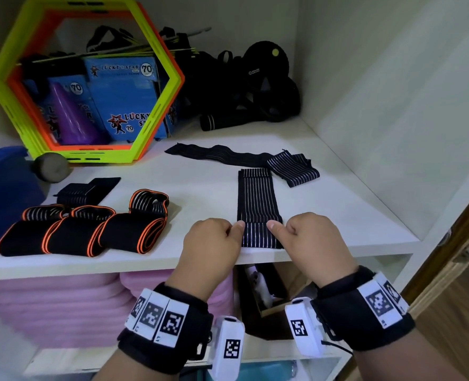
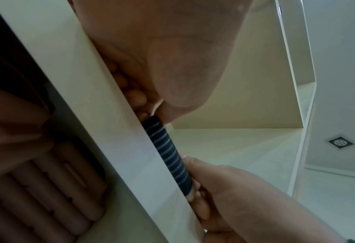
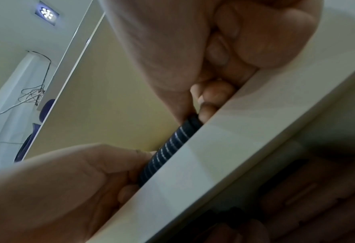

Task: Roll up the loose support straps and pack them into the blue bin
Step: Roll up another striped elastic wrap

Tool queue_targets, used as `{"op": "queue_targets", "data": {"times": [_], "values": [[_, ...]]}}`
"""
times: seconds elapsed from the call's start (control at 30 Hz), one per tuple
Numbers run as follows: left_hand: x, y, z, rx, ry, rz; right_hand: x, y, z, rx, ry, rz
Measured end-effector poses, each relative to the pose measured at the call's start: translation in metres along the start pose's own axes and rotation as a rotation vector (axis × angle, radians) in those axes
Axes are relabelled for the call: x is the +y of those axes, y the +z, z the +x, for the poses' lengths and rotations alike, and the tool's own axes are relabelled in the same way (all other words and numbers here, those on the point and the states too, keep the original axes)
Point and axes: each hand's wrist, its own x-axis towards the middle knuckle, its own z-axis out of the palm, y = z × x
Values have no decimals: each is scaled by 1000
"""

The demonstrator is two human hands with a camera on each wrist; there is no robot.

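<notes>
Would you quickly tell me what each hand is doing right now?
Left hand: pinches the near end of the striped strap.
Right hand: pinches the same end.

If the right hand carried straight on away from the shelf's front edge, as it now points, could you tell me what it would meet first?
Probably the flat stretch of the striped strap that the right hand pinches; beyond it, perhaps the folded strap, though depth is unclear.
</notes>
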Motion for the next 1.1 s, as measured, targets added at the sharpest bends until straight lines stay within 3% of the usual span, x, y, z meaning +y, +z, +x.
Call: {"op": "queue_targets", "data": {"times": [0.13, 0.3, 0.47, 0.6, 0.77, 0.97, 1.1], "values": [[0, -1, 2, 51, 30, -3, 0, 5, -1, 30, 44, 7], [-6, 2, -1, 124, 276, 14, 1, 9, -6, 95, -29, 61], [-15, -2, -7, 55, 364, 98, 8, 0, -12, 38, -120, 71], [-22, -6, -12, 1, 341, -93, 10, -9, -17, -96, -106, 77], [-21, -4, -16, 88, 340, -138, 3, -8, -21, -112, -57, 116], [-25, -4, -20, 97, 350, -211, 6, -6, -20, -84, -6, 213], [-26, -1, -21, 107, 356, -169, 2, -4, -19, -86, 9, 145]]}}
